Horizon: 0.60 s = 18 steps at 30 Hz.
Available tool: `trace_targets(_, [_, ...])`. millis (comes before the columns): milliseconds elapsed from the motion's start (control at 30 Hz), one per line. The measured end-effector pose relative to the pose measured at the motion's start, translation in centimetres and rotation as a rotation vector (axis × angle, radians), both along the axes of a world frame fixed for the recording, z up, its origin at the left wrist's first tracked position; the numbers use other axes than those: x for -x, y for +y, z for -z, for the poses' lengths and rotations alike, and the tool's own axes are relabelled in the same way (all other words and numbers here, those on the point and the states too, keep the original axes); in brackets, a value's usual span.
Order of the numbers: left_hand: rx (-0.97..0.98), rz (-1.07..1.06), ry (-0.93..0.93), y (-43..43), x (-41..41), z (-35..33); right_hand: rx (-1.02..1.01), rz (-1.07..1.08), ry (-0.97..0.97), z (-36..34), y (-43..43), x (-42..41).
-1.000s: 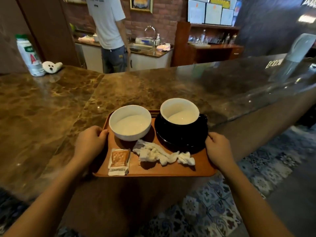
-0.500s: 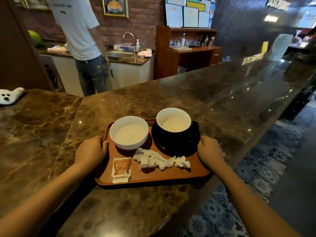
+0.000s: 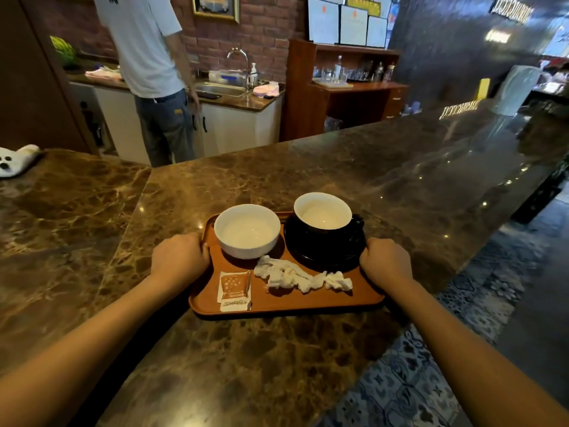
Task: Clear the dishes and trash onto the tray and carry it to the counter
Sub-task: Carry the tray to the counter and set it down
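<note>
An orange tray (image 3: 308,302) lies on the brown marble counter (image 3: 246,359), well in from its near edge. On it stand a white bowl (image 3: 247,231) and a black cup with a white inside (image 3: 323,214) on a black saucer (image 3: 308,251). In front of them lie a crumpled white napkin (image 3: 300,277) and an orange-and-white wrapper (image 3: 234,290). My left hand (image 3: 178,257) grips the tray's left rim and my right hand (image 3: 386,261) grips its right rim.
A person in a white shirt (image 3: 147,57) stands behind the counter by a sink (image 3: 221,89). A white plush toy (image 3: 15,160) lies at the counter's far left. A wooden shelf with glasses (image 3: 348,84) stands behind. Patterned floor tiles (image 3: 431,380) run along the right.
The tray has moved forward from overhanging the counter's edge to resting fully on the marble top. Both hands kept their hold on its rims. The view has come closer to the counter.
</note>
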<state>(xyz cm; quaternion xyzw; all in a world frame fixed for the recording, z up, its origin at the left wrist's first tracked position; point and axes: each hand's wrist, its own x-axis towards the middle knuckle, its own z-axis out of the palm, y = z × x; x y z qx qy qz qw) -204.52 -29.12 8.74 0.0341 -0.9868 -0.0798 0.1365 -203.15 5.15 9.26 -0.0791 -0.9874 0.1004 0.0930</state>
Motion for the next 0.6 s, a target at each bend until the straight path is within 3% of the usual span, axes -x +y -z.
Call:
trace_targets(300, [-0.038,-0.077,-0.133,0.9,0.8,-0.9,0.054,0.009,-0.006,0.0,0.9,-0.3])
trace_targets(500, [-0.022,-0.048,-0.256,0.8,0.4,-1.6,0.199,-0.118,-0.055,0.0,1.9,-1.4])
trace_targets(600, [0.129,-0.061,-0.253,1.1,-0.9,-2.5,0.326,-0.142,-0.041,-0.5,2.5,-2.4])
